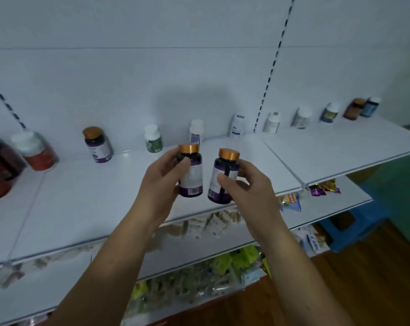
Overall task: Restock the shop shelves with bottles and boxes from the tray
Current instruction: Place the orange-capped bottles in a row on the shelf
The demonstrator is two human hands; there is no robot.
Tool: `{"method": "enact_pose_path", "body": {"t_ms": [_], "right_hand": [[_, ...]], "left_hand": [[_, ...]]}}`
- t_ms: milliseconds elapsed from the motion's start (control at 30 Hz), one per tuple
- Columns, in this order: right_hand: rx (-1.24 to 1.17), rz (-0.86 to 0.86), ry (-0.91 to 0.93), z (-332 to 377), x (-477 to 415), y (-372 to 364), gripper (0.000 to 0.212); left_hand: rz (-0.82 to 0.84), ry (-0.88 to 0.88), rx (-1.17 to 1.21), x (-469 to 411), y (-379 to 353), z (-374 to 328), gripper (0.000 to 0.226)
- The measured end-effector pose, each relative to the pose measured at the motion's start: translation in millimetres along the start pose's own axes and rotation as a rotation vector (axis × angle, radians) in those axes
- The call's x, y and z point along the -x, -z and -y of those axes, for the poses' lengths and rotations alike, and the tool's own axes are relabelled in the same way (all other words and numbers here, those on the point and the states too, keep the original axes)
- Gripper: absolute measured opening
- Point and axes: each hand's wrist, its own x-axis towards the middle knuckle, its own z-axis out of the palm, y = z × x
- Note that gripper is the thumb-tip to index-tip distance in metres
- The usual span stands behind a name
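Wall panel [128, 78]: white, beyond the right hand [244, 184], with a slotted upright [273, 67].
Floor [375, 278]: brown wood, below right of the hand.
Stool [354, 229]: blue, further right.
Light: dim.

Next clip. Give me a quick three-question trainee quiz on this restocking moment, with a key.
1. True or false: the left hand grips the left bottle and the right hand the right bottle, both gold-capped.
2. The purple shelved bottle stands: A) left of the hands; B) right of them; C) on the floor.
3. Fill in: the green-labelled bottle has a ____ cap.
Key: 1 true; 2 A; 3 white.
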Motion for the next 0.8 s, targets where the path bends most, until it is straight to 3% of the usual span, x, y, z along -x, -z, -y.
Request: {"method": "enact_pose_path", "body": {"t_ms": [167, 467, 633, 800], "right_hand": [[0.117, 0.192, 0.082, -8.7, -45.2, -69.1, 0.040], [0.122, 0.549, 0.080, -30.9, -82.2, -154.6, 0.041], [0.115, 0.618, 0.089, -46.3, -104.9, -187.8, 0.043], [0.126, 0.558, 0.145, -57.4, -128.8, -228.3, 0.036]], "left_hand": [[-0.195, -0.190, -0.293, -7.0, 62.5, -12.7, 0.035], [-0.519, -0.204, -0.514, 8.6, 137.3, -6.7, 0.038], [-0.613, -0.175, -0.591, 2.5, 153.9, -2.6, 0.037], [-0.604, -0.173, -0.623, -5.6, 172.0, -0.5, 0.038]]}}
